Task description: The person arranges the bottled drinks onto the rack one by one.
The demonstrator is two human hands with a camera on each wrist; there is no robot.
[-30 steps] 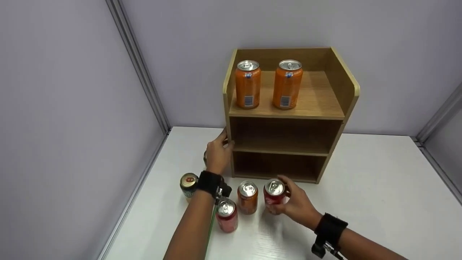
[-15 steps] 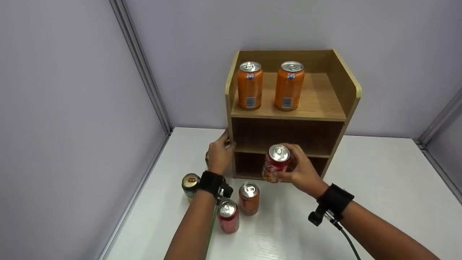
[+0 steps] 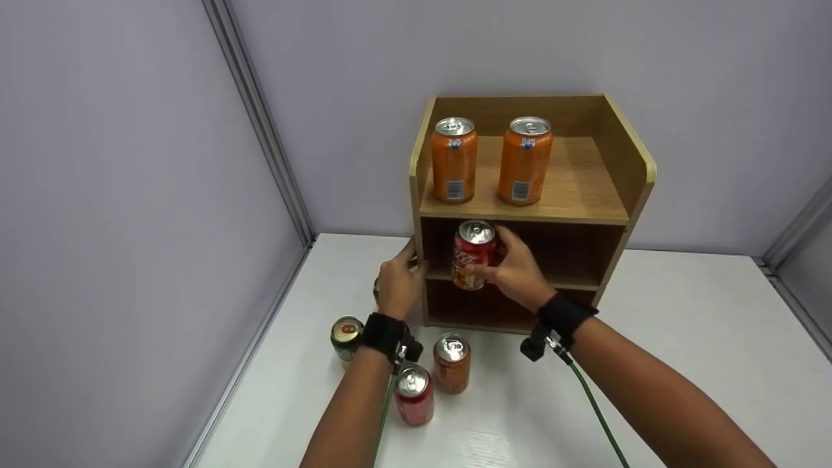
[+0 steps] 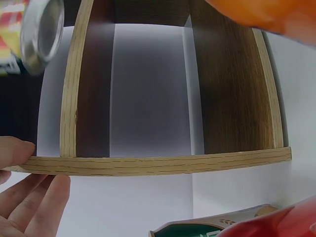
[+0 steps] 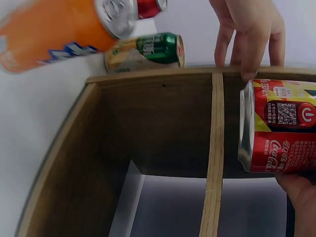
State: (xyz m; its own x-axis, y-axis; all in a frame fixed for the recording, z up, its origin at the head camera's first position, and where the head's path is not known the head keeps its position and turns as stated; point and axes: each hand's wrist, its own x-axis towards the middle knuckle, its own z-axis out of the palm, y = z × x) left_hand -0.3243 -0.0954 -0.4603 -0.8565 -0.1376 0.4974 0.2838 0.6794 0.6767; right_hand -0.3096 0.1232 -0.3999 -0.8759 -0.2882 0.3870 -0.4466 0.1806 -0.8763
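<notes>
In the head view my right hand (image 3: 517, 270) grips a red Coca-Cola can (image 3: 473, 253), upright, at the front left of the middle compartment of a wooden shelf (image 3: 578, 179). The right wrist view brings its printed side and the can's end (image 5: 244, 128) up close, beside a shelf board edge (image 5: 215, 148). My left hand (image 3: 400, 286) holds the shelf's left side panel. In the left wrist view its thumb lies on one side of the panel edge (image 4: 173, 166) and its fingers on the other.
Two orange cans (image 3: 455, 162) stand on the top shelf. On the white table (image 3: 689, 351) are an orange can (image 3: 452, 370), a red can (image 3: 415, 402) and a green-and-gold can (image 3: 346, 335). Another can behind my left hand is mostly hidden. Grey walls (image 3: 364, 117) surround the table.
My right hand has lifted the Coca-Cola can off the table, raised it, and brought it leftward to the middle compartment. My left hand stays on the side panel.
</notes>
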